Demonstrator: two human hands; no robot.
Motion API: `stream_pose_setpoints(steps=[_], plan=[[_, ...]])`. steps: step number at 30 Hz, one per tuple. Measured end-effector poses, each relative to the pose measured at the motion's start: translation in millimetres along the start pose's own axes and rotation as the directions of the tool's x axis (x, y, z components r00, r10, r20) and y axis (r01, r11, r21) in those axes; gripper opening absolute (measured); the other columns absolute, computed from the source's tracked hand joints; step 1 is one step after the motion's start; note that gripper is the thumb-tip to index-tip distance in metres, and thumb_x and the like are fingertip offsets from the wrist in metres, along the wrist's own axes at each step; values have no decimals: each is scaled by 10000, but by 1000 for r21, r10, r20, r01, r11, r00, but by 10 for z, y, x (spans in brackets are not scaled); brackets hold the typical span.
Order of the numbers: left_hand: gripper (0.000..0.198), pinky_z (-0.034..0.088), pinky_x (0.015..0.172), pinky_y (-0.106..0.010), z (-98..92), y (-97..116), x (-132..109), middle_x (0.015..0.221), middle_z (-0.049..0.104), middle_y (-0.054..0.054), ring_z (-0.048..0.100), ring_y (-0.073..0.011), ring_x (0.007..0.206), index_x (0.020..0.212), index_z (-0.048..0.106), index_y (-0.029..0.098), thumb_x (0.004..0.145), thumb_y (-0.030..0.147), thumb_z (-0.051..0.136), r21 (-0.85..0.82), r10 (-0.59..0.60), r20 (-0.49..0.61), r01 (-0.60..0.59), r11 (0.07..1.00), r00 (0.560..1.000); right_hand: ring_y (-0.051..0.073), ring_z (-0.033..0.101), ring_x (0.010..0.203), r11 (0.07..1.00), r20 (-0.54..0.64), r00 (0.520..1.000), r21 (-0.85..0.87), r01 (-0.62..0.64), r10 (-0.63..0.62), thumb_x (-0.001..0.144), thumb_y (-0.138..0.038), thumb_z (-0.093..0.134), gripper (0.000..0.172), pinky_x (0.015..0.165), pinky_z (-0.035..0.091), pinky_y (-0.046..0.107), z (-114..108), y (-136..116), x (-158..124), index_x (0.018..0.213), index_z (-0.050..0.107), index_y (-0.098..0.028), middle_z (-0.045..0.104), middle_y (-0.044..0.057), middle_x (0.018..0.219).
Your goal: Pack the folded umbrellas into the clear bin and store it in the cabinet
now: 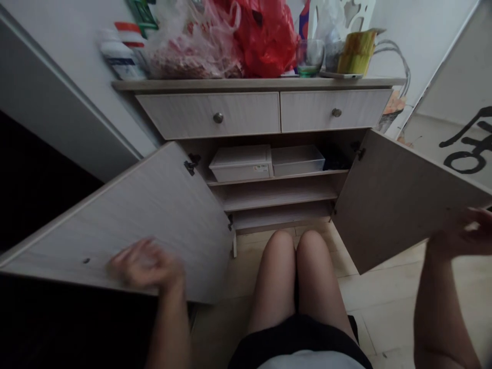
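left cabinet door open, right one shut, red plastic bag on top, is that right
Not quite: the right cabinet door is open too, as the head view shows. The left cabinet door is open and the red plastic bag is on top.

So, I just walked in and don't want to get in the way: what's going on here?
A person is in front of a cabinet whose two lower doors stand open. The left hand, blurred, is at the inner side of the left door; the right hand is by the outer edge of the right door. Whether either touches is hard to tell. Inside, a white box sits beside a clear bin. Both drawers above are shut.
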State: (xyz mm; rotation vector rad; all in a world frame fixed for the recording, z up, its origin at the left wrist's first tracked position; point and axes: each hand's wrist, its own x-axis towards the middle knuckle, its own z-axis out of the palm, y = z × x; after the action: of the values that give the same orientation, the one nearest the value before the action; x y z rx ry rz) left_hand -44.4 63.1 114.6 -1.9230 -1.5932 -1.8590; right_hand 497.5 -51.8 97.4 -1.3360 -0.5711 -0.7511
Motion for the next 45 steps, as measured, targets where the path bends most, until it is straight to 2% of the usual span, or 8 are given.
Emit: stream_pose_setpoints(steps=[2, 5, 11, 15, 24, 31, 38, 45], plan=[[232, 524, 784, -426, 348, -85, 91, 893, 718, -61, 669, -254, 873, 970, 747, 271, 864, 460, 663, -3, 103, 32, -103, 995, 994, 308, 650, 911, 970, 203, 949, 91, 227, -241, 927, -594, 485, 375, 843, 512, 552, 345, -283, -160, 949, 684, -277, 652, 143, 887], [257, 483, 825, -436, 959, -191, 310, 840, 720, -92, 657, -269, 862, 891, 757, 233, 922, 432, 598, 33, 303, 174, -313, 949, 937, 240, 646, 896, 913, 573, 713, 287, 289, -405, 970, -416, 496, 274, 838, 532, 425, 1089, -519, -436, 946, 695, -229, 680, 101, 909], [182, 412, 926, -439, 2228, -84, 837, 1081, 716, -168, 602, -311, 1084, 1034, 734, 173, 921, 228, 602, 102, 349, 646, -530, 842, 679, 272, 585, 1090, 852, 919, 240, 161, 498, -314, 951, -197, 486, 320, 878, 489, 365, 2475, -490, -829, 1185, 701, -160, 651, 155, 1265], [198, 378, 949, -459, 2658, -102, 990, 924, 721, -170, 582, -321, 1072, 861, 741, 163, 911, 173, 550, 122, 321, 735, -583, 803, 597, 259, 590, 1052, 755, 981, 68, 96, 649, -183, 947, -143, 478, 348, 784, 472, 317, 2897, -453, -922, 1206, 708, -165, 638, 166, 1293], [251, 320, 1010, -484, 2896, -304, 1013, 761, 706, -158, 586, -315, 1036, 646, 704, 168, 854, 108, 576, 104, 288, 738, -524, 846, 611, 225, 626, 949, 713, 990, 3, 101, 693, -142, 931, -71, 427, 373, 725, 438, 284, 3114, -353, -947, 1092, 760, -123, 702, 183, 1123], [280, 343, 962, -475, 2813, -282, 1175, 817, 696, -139, 554, -300, 1029, 710, 722, 185, 925, 254, 559, 62, 346, 679, -521, 852, 648, 258, 583, 1020, 707, 972, 32, 148, 691, -235, 966, -100, 377, 390, 746, 436, 323, 2983, -373, -802, 1099, 743, -98, 682, 206, 1114], [258, 330, 948, -513, 2290, -17, 960, 824, 701, -125, 527, -313, 1068, 770, 743, 223, 918, 192, 534, 26, 432, 654, -589, 808, 621, 262, 572, 991, 703, 943, 60, 201, 682, -328, 975, -125, 420, 320, 728, 432, 327, 2466, -410, -663, 1042, 733, -123, 683, 172, 1051], [199, 354, 914, -498, 1452, 164, 403, 824, 721, -92, 558, -300, 1028, 798, 733, 268, 914, 202, 586, -25, 482, 637, -608, 793, 601, 235, 584, 958, 660, 896, 17, 313, 682, -443, 956, -100, 466, 276, 758, 454, 303, 1481, -474, -736, 1000, 725, -182, 694, 116, 1003]])
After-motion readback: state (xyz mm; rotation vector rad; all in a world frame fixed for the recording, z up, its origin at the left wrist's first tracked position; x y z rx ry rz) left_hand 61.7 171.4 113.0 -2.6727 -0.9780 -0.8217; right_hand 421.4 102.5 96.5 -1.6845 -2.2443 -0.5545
